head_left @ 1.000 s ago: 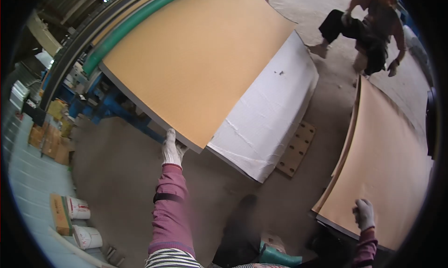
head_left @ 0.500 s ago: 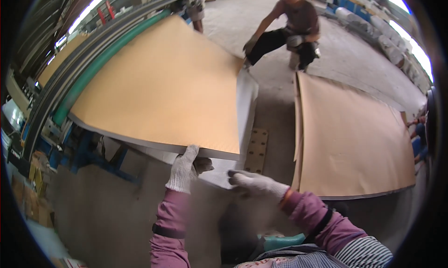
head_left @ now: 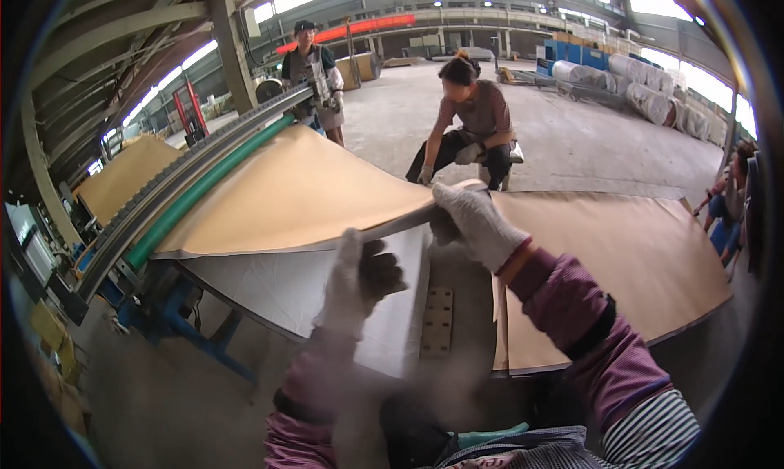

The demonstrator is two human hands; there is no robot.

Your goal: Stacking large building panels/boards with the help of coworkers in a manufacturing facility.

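A large tan sheet with a grey underside stretches from the green roller toward me. Its near right corner is lifted and bent up in my right hand, whose white-and-dark glove is closed around it. Just below the sheet's near edge is my left hand, gloved too and somewhat blurred. Its thumb points up, apart from the half-curled fingers, and nothing shows between them. Under the raised sheet lies a smooth grey surface.
To the right lies a stack of tan sheets. Between the piles is a strip with holes. A seated person leans toward the sheet's far corner; another person stands by the machine. A third person is at the right edge.
My right hand has moved up and forward and taken hold of the sheet's corner, lifting it. My left hand has let go of the near edge. The view has tilted up, bringing the standing person into sight.
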